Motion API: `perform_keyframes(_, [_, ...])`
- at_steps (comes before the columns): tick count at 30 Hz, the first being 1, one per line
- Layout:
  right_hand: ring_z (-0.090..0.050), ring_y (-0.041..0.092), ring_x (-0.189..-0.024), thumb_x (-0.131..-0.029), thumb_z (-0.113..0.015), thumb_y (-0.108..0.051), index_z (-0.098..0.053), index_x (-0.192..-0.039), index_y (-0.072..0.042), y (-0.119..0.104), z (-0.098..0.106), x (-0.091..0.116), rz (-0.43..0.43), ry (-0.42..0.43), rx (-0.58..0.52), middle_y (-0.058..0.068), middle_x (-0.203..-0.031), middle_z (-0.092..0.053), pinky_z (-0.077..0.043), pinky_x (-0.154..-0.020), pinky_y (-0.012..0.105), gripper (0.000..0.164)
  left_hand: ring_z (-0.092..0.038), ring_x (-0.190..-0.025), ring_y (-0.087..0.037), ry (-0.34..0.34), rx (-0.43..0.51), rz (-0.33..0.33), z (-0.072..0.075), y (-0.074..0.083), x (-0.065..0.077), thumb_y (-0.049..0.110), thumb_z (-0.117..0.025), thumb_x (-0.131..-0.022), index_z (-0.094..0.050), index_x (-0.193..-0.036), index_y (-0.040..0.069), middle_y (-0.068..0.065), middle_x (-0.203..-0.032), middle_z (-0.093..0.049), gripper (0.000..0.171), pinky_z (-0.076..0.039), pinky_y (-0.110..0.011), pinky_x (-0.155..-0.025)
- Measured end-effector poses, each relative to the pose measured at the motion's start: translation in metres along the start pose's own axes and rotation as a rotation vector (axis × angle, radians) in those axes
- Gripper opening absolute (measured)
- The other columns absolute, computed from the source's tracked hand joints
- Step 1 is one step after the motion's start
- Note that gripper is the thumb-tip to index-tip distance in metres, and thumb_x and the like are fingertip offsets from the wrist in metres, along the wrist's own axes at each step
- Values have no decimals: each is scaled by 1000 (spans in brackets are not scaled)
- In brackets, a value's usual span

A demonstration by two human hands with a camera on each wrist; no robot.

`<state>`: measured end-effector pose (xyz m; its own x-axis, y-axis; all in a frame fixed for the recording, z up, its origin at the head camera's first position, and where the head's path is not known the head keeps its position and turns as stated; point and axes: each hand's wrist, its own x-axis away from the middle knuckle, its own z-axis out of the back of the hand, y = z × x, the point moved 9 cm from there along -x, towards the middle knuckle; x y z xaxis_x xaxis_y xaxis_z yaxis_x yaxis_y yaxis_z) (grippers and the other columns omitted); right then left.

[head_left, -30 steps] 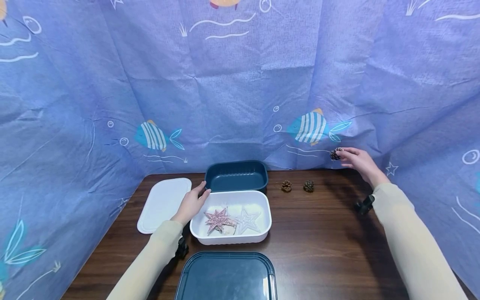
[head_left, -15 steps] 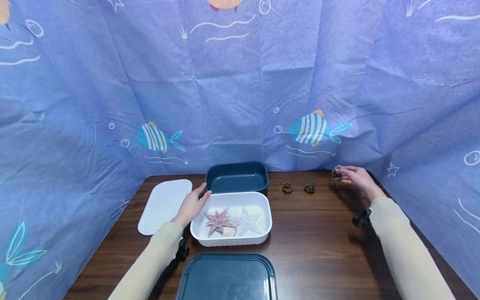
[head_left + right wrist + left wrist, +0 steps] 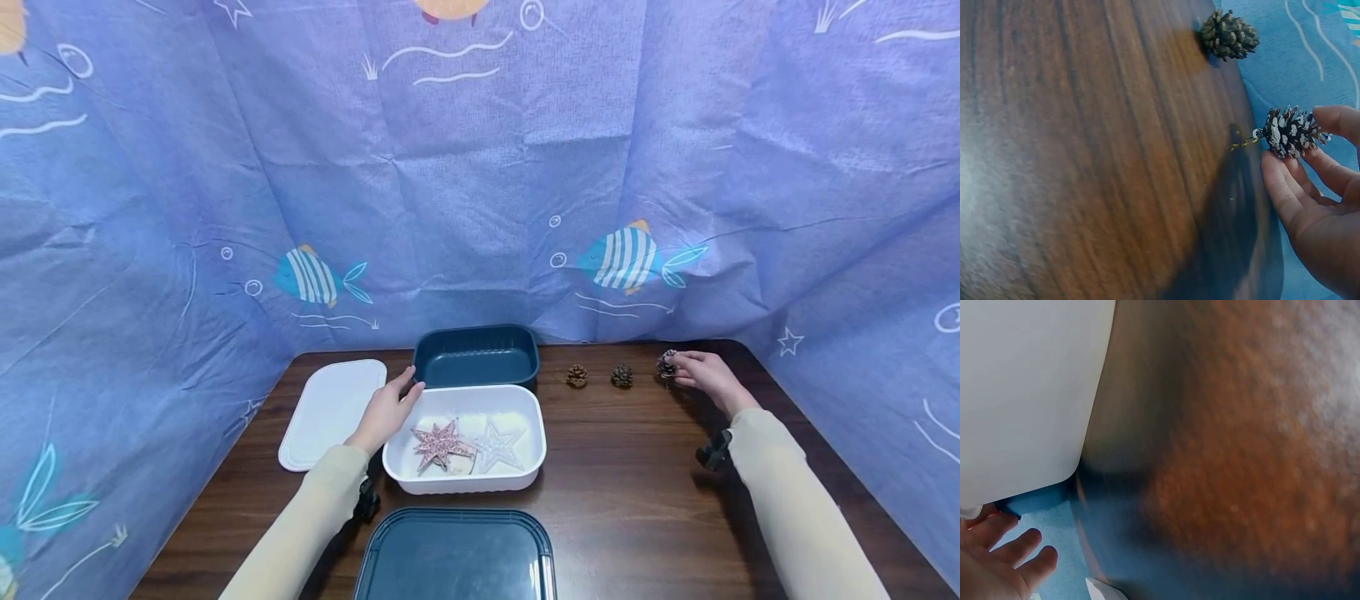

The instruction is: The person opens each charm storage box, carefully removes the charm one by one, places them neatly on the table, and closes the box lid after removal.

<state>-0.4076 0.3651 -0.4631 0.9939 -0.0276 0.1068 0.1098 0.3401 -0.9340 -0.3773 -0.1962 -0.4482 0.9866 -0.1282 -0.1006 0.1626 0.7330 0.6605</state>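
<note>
Over there the right hand point(image 3: 708, 381) pinches a pine cone point(image 3: 664, 364); left of that grip sit a brown cone point(image 3: 577, 376) and a darker one point(image 3: 622, 376). Well left of it, the left hand point(image 3: 382, 412) is at a white box point(image 3: 465, 484) (pink star point(image 3: 439, 444) inside).

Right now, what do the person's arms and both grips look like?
The left sleeve and right sleeve are long, plain and pale cream. A small black device shows under the left wrist, another under the right wrist. The left grip and right grip are ungloved.
</note>
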Motion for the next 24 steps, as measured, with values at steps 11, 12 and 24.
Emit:
perform_keyframes(11, [-62,5,-88,-106,-52,-21,-32,-141,24,11,-9,-1,0,-72,-77,0,-105,-61,-57,-86,25,61,-36,-145,-35,-6,-6,-4,0,0,0,50,-45,-106,-34,-157,8,-12,-161,-34,67,-33,-53,-115])
perform_keyframes(12, [-62,5,-88,-106,-51,-22,-33,-141,24,11,-8,-1,0,-71,-73,1,-105,-61,-57,-86,26,60,-36,-145,-35,-5,-5,-4,0,0,0,52,-44,-106,-34,-157,9,-12,-161,-34,68,-33,-53,-115])
perform_keyframes(24, [-60,7,-90,-105,-51,-30,-37,-141,22,12,1,4,-58,-16,42,15,-114,-60,-57,-83,24,65,-37,-144,-36,-8,-6,-7,0,-1,-2,52,-44,-106,-33,-158,8,-13,-161,-34,69,-33,-54,-115])
